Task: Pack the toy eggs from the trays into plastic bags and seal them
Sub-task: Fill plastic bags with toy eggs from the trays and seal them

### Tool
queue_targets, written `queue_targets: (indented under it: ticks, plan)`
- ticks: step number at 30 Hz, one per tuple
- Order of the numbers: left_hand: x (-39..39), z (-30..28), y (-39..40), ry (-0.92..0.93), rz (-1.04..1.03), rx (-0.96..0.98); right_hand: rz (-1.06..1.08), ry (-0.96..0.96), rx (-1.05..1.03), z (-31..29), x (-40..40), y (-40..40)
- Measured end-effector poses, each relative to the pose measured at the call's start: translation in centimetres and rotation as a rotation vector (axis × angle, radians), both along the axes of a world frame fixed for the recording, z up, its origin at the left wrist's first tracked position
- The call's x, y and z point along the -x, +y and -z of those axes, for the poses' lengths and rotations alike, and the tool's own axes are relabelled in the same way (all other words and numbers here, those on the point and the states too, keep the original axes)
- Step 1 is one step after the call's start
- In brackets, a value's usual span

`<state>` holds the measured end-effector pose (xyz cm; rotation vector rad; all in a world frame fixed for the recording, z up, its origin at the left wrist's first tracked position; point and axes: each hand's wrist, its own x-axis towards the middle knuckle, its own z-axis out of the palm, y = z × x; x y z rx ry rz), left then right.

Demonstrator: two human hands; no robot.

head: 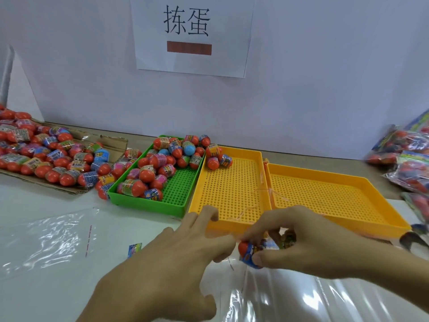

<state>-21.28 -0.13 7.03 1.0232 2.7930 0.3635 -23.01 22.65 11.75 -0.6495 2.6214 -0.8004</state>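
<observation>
My right hand [301, 240] grips toy eggs [251, 251] with red caps and printed wraps, just above the mouth of a clear plastic bag [290, 298] lying at the table's near edge. My left hand [167, 259] hovers beside them with fingers spread, its fingertips near the bag's opening; whether it pinches the film is unclear. A green tray [178, 194] holds a heap of eggs [162, 163]. The middle yellow tray [227, 194] has a few eggs [218, 156] in its far corner. The right yellow tray [325, 196] holds none.
A flattened cardboard sheet [69, 189] at the left carries many more eggs [46, 154]. Filled bags [408, 159] are piled at the right. Another clear bag [46, 240] lies flat at the left front. A white wall with a paper sign [190, 36] stands behind.
</observation>
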Motion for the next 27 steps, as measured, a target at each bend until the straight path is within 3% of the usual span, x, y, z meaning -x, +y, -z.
queue_targets:
  ticks: [5, 12, 18, 22, 24, 27]
  plan:
    - [-0.7, -0.2, -0.1, -0.067, 0.061, -0.029, -0.015, 0.020, 0.033, 1.8, -0.7, -1.5]
    - [-1.2, 0.1, 0.0, -0.079, 0.069, -0.074, 0.119, -0.042, 0.096, 3.1, -0.7, -3.2]
    - [-1.4, 0.8, -0.6, -0.082, -0.002, -0.137, 0.393, -0.465, 0.435, 3.6, -1.7, -3.2]
    - [-1.3, 1.0, -0.7, -0.057, 0.003, -0.174, 0.616, -0.755, 0.780, 3.6, -2.1, -2.7]
    - [-1.4, 1.0, -0.7, -0.056, 0.008, -0.184, 0.692, -0.717, 0.863, 3.7, -2.4, -2.5]
    - [-1.5, 1.1, -0.6, -0.059, 0.002, -0.209, 0.507, -0.391, 0.584, 4.1, -3.3, -2.3]
